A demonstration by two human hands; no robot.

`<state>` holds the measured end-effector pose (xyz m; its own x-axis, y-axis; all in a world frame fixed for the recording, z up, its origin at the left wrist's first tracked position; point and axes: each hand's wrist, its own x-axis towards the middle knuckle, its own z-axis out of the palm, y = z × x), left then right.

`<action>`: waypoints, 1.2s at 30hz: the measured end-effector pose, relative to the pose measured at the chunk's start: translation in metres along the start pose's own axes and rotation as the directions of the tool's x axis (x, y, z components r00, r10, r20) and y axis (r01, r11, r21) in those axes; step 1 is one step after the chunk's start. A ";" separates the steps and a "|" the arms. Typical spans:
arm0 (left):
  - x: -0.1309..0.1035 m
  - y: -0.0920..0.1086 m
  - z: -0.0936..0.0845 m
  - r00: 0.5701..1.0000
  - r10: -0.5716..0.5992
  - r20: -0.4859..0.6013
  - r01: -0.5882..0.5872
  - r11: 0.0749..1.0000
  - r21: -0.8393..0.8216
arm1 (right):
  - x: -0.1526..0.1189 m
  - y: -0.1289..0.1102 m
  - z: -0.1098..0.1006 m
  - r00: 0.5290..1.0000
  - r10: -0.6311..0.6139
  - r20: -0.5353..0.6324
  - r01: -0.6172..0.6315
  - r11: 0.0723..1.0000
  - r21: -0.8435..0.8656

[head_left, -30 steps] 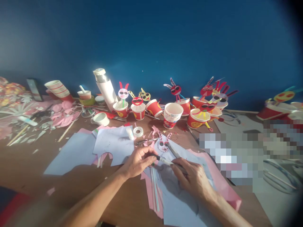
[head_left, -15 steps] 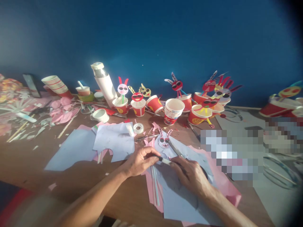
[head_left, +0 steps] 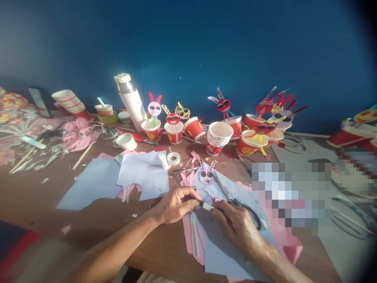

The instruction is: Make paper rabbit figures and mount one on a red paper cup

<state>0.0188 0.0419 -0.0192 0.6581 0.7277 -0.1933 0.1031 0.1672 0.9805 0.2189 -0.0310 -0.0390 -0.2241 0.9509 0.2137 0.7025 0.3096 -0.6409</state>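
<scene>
My left hand (head_left: 179, 204) pinches the dark end of a small black-and-white stick-like piece (head_left: 206, 206). The white end of the same piece is gripped by my right hand (head_left: 237, 222). Below both hands lies a large bluish sheet (head_left: 224, 251) on pink paper. Just beyond my fingers, a round paper face (head_left: 207, 177) with two leafy ears lies flat. Scissors (head_left: 226, 188) with black handles rest on the sheet beside my right hand. Pale straws (head_left: 194, 236) lie under my left hand.
Red paper cups (head_left: 173, 133) with paper figures line the back, beside stacked cups (head_left: 219, 133) and a white flask (head_left: 132, 104). A tape roll (head_left: 173, 158) and white mug (head_left: 125, 142) stand nearer. Paper scraps (head_left: 78, 137) litter the left; cut sheets (head_left: 91, 184) lie left of centre.
The view has shifted slightly. My right hand has moved down a little from the scissors, whose handles now show more. Both hands still hold the small piece.
</scene>
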 end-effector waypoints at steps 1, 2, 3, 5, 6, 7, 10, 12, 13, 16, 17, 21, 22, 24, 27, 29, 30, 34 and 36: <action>-0.001 0.000 0.001 1.000 0.000 -0.009 0.000 1.000 -0.003 | 0.000 0.000 0.000 1.000 0.000 0.001 0.000 1.000 0.002; -0.001 0.001 0.001 1.000 -0.001 -0.021 0.001 1.000 -0.007 | -0.001 0.000 0.000 1.000 0.000 0.003 0.000 1.000 0.003; -0.001 0.001 0.002 0.999 -0.004 -0.032 0.003 1.000 -0.011 | -0.001 -0.001 0.000 1.000 0.002 0.005 -0.002 1.000 0.003; -0.002 0.002 0.003 0.999 -0.012 -0.049 0.011 1.000 -0.021 | 0.001 -0.003 -0.001 1.000 0.006 0.006 -0.006 1.000 0.002; -0.002 0.003 0.003 0.998 -0.018 -0.053 0.016 1.000 -0.027 | 0.002 -0.004 -0.002 1.000 0.009 0.005 -0.009 1.000 0.002; -0.002 0.005 0.003 0.998 -0.021 -0.059 0.020 0.999 -0.029 | 0.003 -0.006 -0.003 1.000 0.008 0.003 -0.008 1.000 0.003; -0.001 0.012 -0.001 0.994 -0.008 -0.113 0.008 1.000 0.003 | 0.009 -0.008 -0.009 1.000 -0.006 -0.009 0.005 1.000 -0.031; -0.001 0.016 -0.006 0.976 0.051 -0.212 -0.044 0.998 0.039 | 0.013 -0.005 -0.014 0.999 -0.015 -0.033 0.010 0.991 -0.134; 0.000 0.018 -0.010 0.953 0.092 -0.289 -0.080 0.995 0.053 | 0.015 -0.002 -0.016 0.999 -0.010 -0.050 0.000 0.979 -0.203; 0.001 0.018 -0.024 0.840 0.187 -0.508 -0.177 0.982 0.069 | 0.019 0.009 -0.017 0.994 0.031 -0.107 -0.068 0.928 -0.366; 0.002 0.017 -0.027 0.817 0.197 -0.542 -0.190 0.979 0.069 | 0.019 0.013 -0.016 0.992 0.045 -0.121 -0.089 0.915 -0.393; 0.002 0.015 -0.032 0.823 0.192 -0.534 -0.183 0.981 0.069 | 0.018 0.014 -0.011 0.985 0.045 -0.167 -0.116 0.889 -0.443; 0.001 0.015 -0.031 0.831 0.192 -0.522 -0.179 0.981 0.076 | 0.018 0.011 -0.010 0.986 0.033 -0.165 -0.104 0.891 -0.443; 0.000 0.015 -0.030 0.838 0.199 -0.509 -0.178 0.980 0.090 | 0.016 0.002 -0.009 0.991 -0.012 -0.135 -0.049 0.896 -0.442; -0.001 0.017 -0.032 0.829 0.201 -0.521 -0.180 0.980 0.091 | 0.013 -0.015 -0.006 0.993 -0.100 -0.068 0.057 0.885 -0.463; -0.002 0.019 -0.034 0.820 0.198 -0.536 -0.187 0.979 0.076 | 0.010 -0.025 0.000 0.991 -0.134 -0.025 0.107 0.877 -0.469; -0.002 0.019 -0.035 0.817 0.200 -0.541 -0.193 0.979 0.070 | 0.008 -0.029 0.004 0.990 -0.139 -0.003 0.121 0.873 -0.473; -0.003 0.020 -0.035 0.817 0.213 -0.536 -0.211 0.975 0.066 | 0.000 -0.040 0.024 0.994 -0.093 0.053 0.107 0.833 -0.544; -0.003 0.019 -0.034 0.826 0.216 -0.521 -0.212 0.975 0.068 | -0.002 -0.044 0.033 0.996 -0.056 0.074 0.088 0.825 -0.558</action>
<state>-0.0067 0.0655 -0.0016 0.1772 0.9836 0.0336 0.0122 -0.0363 0.9993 0.1662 -0.0460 -0.0357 -0.3126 0.9298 0.1941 0.9369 0.3355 -0.0982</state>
